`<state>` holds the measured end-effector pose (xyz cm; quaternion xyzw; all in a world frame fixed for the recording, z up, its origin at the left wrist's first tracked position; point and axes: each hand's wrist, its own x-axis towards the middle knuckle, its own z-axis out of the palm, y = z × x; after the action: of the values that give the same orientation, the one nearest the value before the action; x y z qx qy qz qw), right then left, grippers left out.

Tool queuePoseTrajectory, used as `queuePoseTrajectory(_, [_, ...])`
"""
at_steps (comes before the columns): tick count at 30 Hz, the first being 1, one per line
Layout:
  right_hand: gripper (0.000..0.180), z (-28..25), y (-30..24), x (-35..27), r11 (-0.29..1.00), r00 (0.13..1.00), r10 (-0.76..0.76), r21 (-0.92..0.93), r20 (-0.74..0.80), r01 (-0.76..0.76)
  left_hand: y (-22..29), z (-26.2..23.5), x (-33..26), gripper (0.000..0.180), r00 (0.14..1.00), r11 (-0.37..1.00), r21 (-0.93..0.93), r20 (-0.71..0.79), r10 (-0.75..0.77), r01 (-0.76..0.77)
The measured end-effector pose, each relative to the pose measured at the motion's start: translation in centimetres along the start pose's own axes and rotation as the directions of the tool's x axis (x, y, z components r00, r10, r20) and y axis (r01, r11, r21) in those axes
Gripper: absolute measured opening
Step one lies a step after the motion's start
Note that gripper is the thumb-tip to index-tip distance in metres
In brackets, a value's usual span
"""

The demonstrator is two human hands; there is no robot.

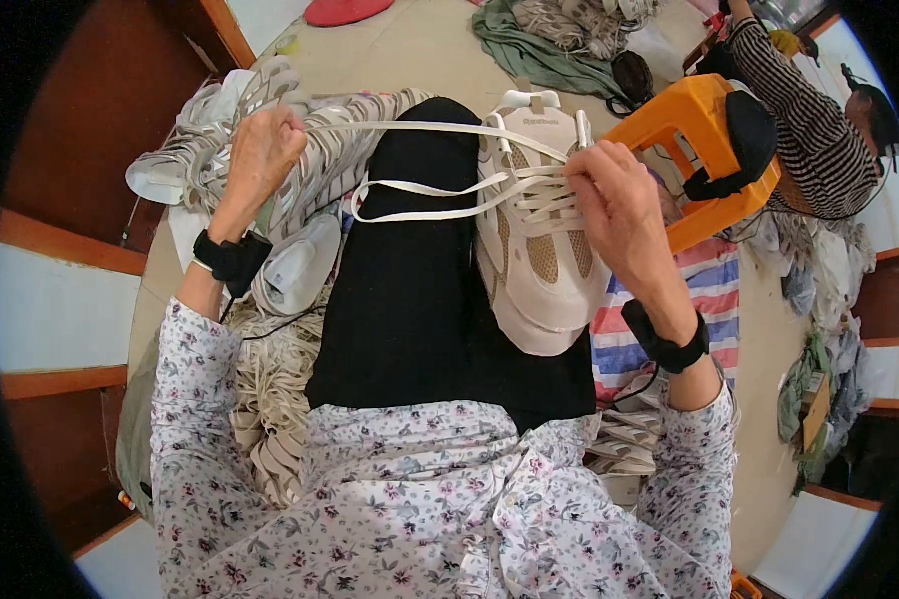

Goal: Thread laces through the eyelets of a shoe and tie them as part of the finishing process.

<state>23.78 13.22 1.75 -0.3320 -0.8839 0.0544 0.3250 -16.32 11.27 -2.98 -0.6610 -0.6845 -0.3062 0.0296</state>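
A beige-and-white sneaker (547, 290) lies on my lap, its toe toward me, partly laced across the tongue. My left hand (265, 152) is closed on one end of a flat cream shoelace (410, 127), held out to the left and pulled nearly straight. Another stretch of the lace hangs in a loose loop left of the sneaker, over the black cloth (400, 299) on my legs. At the right edge of the lacing, my right hand (619, 205) is pinched on the lace; its fingertips are partly hidden by the hand itself.
Stacked pale shoe uppers (335, 150) lie left of my legs, and bundled cream laces or strips (275, 399) below them. An orange plastic stool (704, 150) stands at the right. Near it is a striped sheet (709, 290). A person in a striped sleeve (804, 105) is beyond.
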Motion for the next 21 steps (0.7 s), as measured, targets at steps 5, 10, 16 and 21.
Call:
queuePoseTrajectory(5, [0.006,-1.6,1.2,0.9,0.879,0.945,0.286,0.35,0.16,-0.325,-3.3,-1.3,0.3,0.021,0.999,0.999,0.018,-0.019,-0.026,0.027])
queuePoseTrajectory(10, [0.007,-3.1,2.1,1.1,0.666,0.865,0.353,0.554,0.357,-0.5,-12.2,-4.9,0.4,0.022,0.996,0.977,0.208,-0.08,-0.033,0.049])
queuePoseTrajectory(16, [0.01,-3.3,2.6,0.3,0.535,0.849,0.355,0.659,0.391,-0.528,-19.4,-10.9,-2.3,0.023,0.981,0.922,0.334,-0.076,-0.181,0.196])
queuePoseTrajectory(21, [0.013,-1.6,2.7,0.1,0.516,0.894,0.354,0.74,0.274,-0.431,-21.2,-13.3,-3.8,0.026,0.955,0.855,0.425,-0.131,-0.266,0.297])
